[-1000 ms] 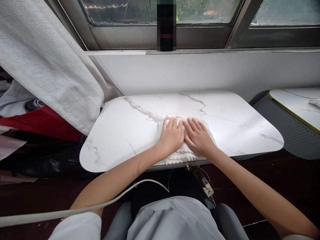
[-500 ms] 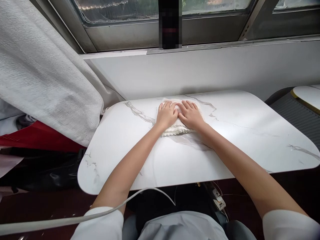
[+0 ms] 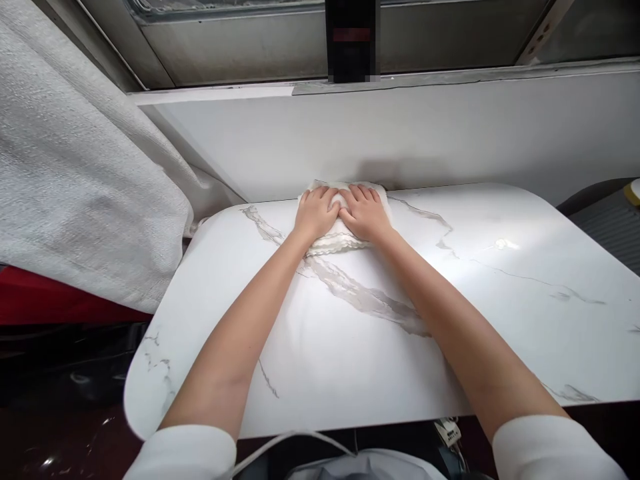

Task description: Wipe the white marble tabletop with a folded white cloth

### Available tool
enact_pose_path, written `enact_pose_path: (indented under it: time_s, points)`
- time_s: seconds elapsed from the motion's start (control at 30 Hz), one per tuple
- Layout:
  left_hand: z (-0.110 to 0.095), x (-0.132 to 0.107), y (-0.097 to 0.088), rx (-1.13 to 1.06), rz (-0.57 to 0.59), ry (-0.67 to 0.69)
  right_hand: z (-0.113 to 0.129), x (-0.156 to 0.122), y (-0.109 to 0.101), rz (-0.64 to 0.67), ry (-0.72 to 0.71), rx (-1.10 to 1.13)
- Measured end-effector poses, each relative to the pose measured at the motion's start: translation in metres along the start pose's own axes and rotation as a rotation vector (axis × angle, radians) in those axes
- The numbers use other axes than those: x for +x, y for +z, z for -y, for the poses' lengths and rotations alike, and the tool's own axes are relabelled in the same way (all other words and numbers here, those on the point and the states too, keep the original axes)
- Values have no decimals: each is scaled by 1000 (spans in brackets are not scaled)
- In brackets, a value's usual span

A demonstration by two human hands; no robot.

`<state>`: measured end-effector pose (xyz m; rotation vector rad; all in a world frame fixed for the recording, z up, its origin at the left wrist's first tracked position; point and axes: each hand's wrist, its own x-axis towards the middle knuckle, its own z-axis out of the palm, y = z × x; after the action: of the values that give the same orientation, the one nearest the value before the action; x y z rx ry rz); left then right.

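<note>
Both palms press down on a folded white cloth (image 3: 337, 241) with a scalloped edge, which lies flat on the white marble-patterned table (image 3: 320, 373). My left hand (image 3: 316, 213) rests on the cloth's left half, fingers stretched forward. On its right half lies my right hand (image 3: 366, 212), also with fingers spread. The two thumbs nearly meet in the middle. At the table's far edge, the back of the cloth reaches the wall. The part of the cloth under my palms is hidden.
A low white wall (image 3: 280, 140) runs behind the table under a window frame (image 3: 240, 50). A pale curtain (image 3: 90, 167) hangs at the left, above something red (image 3: 65, 297). A white cable (image 3: 295, 437) and a power strip (image 3: 448, 432) are near the front edge.
My hands and the cloth have slid forward over the table to its far edge. The view has tilted down and come closer to the table.
</note>
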<state>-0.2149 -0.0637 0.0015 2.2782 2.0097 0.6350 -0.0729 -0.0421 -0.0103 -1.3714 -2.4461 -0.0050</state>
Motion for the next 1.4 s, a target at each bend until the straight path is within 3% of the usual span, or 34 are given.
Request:
enact_pose_path:
  time_s: [0.2, 0.57, 0.77, 1.17, 1.4]
  points:
    - [26, -7, -7, 20, 11, -44, 25, 9, 7, 7, -33, 33]
    - [20, -53, -19, 17, 2, -59, 51, -31, -1, 44, -23, 68]
    - [-2, -102, -27, 133, 5, -69, 66, -74, -11, 21, -65, 53]
    - [-39, -227, -49, 256, -13, 44, 114, -191, -40, -14, -145, 16]
    - [-40, -274, -64, 258, -63, 58, 139, -221, -46, -33, -242, 32]
